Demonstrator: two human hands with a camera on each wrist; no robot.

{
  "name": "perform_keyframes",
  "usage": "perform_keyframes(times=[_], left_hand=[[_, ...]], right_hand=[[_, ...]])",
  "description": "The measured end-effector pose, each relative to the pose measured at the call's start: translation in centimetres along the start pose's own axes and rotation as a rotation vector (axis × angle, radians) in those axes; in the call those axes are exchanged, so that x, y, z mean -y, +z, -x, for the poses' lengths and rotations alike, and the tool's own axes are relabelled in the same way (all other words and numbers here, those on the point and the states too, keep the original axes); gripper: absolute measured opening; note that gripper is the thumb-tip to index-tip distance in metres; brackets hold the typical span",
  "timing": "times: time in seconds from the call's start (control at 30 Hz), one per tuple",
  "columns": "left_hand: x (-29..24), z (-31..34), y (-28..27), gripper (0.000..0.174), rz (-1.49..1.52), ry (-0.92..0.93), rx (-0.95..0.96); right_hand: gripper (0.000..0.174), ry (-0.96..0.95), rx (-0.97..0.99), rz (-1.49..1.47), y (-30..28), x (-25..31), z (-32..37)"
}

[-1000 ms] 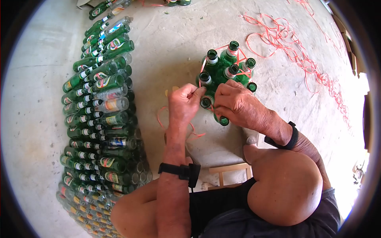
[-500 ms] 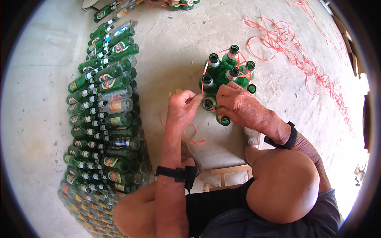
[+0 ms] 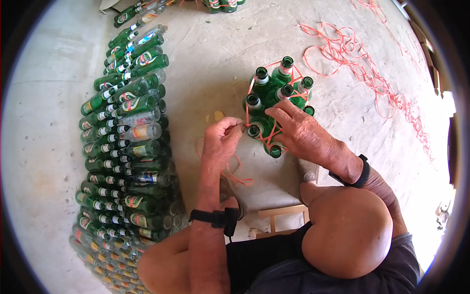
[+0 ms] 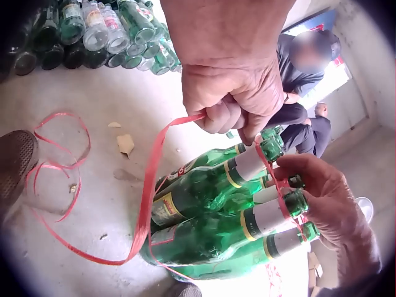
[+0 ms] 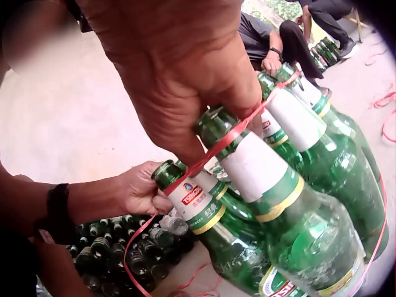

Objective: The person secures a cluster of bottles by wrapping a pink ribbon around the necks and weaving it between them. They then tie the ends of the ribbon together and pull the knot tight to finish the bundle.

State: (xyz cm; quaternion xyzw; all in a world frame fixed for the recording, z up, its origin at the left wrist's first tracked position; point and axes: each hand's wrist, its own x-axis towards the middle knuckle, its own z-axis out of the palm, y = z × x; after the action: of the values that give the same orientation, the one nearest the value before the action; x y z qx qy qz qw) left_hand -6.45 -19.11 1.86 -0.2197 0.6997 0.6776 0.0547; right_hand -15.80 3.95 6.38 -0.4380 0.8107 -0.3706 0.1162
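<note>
Binding a cluster of green bottles (image 3: 272,93), a seated person draws a red strap (image 4: 152,176) round the necks on a sunlit concrete floor (image 3: 205,59). The bottles stand upright and touching just in front of the knees, with the strap crossing from neck to neck and looping round their bodies. The left hand (image 3: 223,138) is closed in a fist, pinching the strap taut beside the nearest bottle mouth. The right hand (image 3: 299,128) lies over the tops, fingers (image 3: 274,111) stretched across the necks and pressing the strap down rather than wrapping a bottle.

More bottles (image 3: 128,132), green and clear, lie stacked in long rows to the left, and a slack tail of strap trails on the floor under the left wrist. Loose strap (image 3: 367,63) is tangled well apart to the right. A wooden stool (image 3: 284,211) shows beneath the person, and another figure (image 4: 303,68) sits in the background.

Each bottle carries a white neck label with a gold band and a red-and-gold body label; the lettering is too small to read.
</note>
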Motion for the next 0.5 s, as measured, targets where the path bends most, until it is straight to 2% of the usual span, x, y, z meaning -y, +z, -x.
perform_keyframes(times=[0.07, 0.33, 0.5], left_hand=[[0.2, -0.3, 0.0, 0.009, -0.005, 0.008, 0.017], [1.4, -0.9, -0.5, 0.011, -0.034, 0.025, 0.034], [1.9, -0.6, 0.4, 0.014, -0.027, 0.129, -0.036]], right_hand=[[0.056, 0.03, 0.029, 0.016, -0.7, 0.1, 0.6], [0.047, 0.034, 0.026, -0.002, -1.7, 0.3, 1.7], [0.046, 0.031, 0.056, 0.005, -2.0, 0.0, 1.5]])
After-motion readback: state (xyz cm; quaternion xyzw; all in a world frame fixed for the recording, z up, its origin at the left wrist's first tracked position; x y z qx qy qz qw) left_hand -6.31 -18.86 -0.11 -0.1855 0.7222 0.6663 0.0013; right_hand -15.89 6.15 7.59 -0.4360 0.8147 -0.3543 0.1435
